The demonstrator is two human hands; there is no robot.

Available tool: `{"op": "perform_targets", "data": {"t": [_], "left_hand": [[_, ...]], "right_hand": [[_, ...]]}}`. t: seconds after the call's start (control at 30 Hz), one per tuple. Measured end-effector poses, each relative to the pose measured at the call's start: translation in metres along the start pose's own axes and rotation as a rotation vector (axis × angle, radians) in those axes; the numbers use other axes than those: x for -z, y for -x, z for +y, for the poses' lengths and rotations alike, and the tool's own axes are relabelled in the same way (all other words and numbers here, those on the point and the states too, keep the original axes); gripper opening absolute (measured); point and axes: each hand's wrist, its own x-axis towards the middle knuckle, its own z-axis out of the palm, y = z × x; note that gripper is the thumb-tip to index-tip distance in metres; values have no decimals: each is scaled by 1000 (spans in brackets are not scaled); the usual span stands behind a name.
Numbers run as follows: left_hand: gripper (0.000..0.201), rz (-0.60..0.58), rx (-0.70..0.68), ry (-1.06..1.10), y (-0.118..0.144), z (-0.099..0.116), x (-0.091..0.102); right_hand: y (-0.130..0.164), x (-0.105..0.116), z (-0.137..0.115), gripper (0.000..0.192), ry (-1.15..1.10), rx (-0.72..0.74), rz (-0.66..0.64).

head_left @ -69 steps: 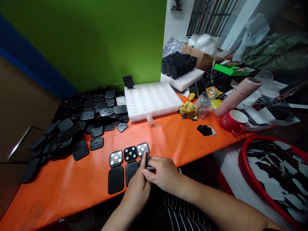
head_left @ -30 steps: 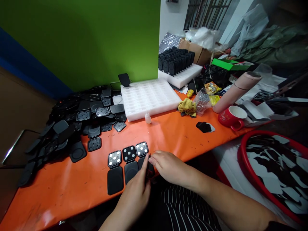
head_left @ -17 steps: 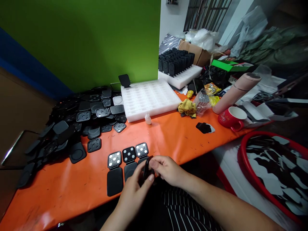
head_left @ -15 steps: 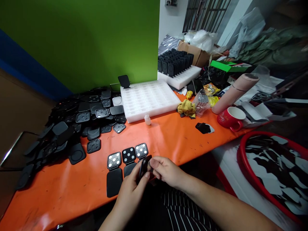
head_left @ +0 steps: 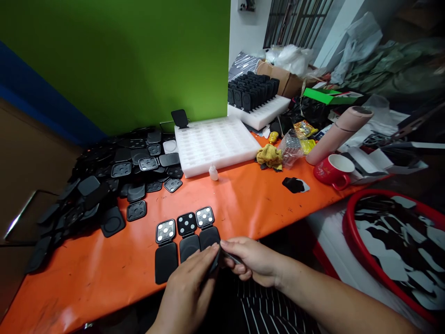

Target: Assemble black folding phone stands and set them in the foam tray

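Head view: left hand and right hand meeting at the near edge of the orange table cover, both pinching one small thin dark flat piece between fingertips, held just above the edge. What exactly this piece is, not possible to tell.

Just beyond the fingers, three open black hinged square cases lying in a row, upper halves with pale dots, lower halves plain. Further left, a big heap of loose black square shells. Behind, an empty white foam slotted tray with a small white dropper bottle at its front; to the right, a red mug.

Probably best to keep the pinch light at the edges, hold the piece level, and line it up over the nearest case without bumping the row.
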Motion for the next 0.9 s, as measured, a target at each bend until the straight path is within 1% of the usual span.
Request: {"op": "perform_targets", "data": {"t": [0.1, 0.17, 0.2, 0.23, 0.3, 0.37, 0.4, 0.47, 0.57, 0.63, 0.7, 0.77, 0.83, 0.9], "left_hand": [[54, 37, -54, -40, 4, 0, -3], [50, 61, -27, 13, 3, 0, -4], [44, 75, 22, 65, 1, 0, -4], [37, 98, 98, 135, -2, 0, -3], [25, 176, 307, 299, -10, 2, 1], [24, 273, 488, 452, -19, 6, 5], [26, 310, 540, 506, -22, 8, 7], [27, 340, 564, 554, -24, 11, 8], [27, 336, 469, 511, -20, 13, 4], [26, 318, 356, 441, -14, 11, 1], [26, 282, 229, 379, -7, 9, -3], [32, 239, 122, 350, -1, 8, -6], [40, 215, 43, 352, 2, 8, -9], [47, 206, -13, 362, 3, 10, -12]], "right_hand": [[-4, 1, 5, 25, -46, 34, 27], [-7, -3, 8, 25, -95, 84, 55], [-8, -5, 8, 26, -121, 100, 60], [-9, -7, 7, 27, -149, 107, 53], [-8, -12, 3, 30, -195, 99, 17], [-6, -15, -1, 31, -180, 79, -17], [-4, -17, -3, 30, -147, 67, -26], [-3, -18, -4, 24, -82, 42, -26], [-2, -17, -2, 19, -86, 11, -4], [-2, -15, -2, 16, -148, -9, -14], [0, -11, -2, 14, -240, -49, -50], [2, -7, -1, 14, -343, -128, -86], [5, -3, -1, 16, -428, -212, -103], [8, -1, 1, 17, -482, -239, -91]]}}
